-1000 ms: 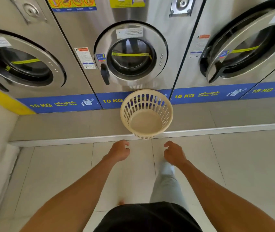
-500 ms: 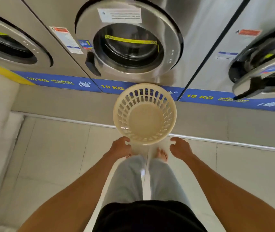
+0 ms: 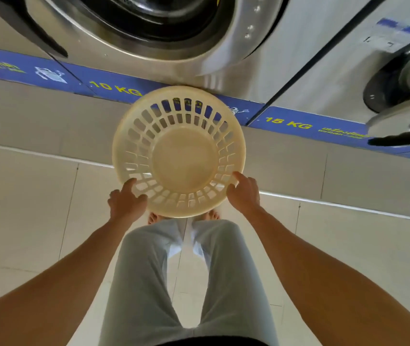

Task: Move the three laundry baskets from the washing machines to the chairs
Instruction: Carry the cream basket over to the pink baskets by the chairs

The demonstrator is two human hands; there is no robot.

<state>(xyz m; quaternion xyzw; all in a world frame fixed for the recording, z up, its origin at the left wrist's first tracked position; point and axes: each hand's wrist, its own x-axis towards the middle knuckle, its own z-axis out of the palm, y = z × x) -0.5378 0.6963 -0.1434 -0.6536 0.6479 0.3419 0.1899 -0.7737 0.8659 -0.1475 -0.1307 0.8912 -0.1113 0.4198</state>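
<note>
A round cream plastic laundry basket [image 3: 184,156] with slotted walls stands empty in front of the middle washing machine [image 3: 149,26], seen from straight above. My left hand [image 3: 126,202] closes on its near left rim, fingers curling over the edge. My right hand [image 3: 245,192] grips the near right rim. Both arms reach down from the bottom of the view. No other basket and no chair is in sight.
A grey raised step [image 3: 36,121] runs under the machines, with a blue band marked 10 KG and 15 KG. At the right a washer door [image 3: 403,116] hangs open over the step. My legs and bare feet stand on pale floor tiles [image 3: 36,208].
I have leaned in over the basket, so it looms larger. Both hands went from hovering just short of the rim to gripping it on either side.
</note>
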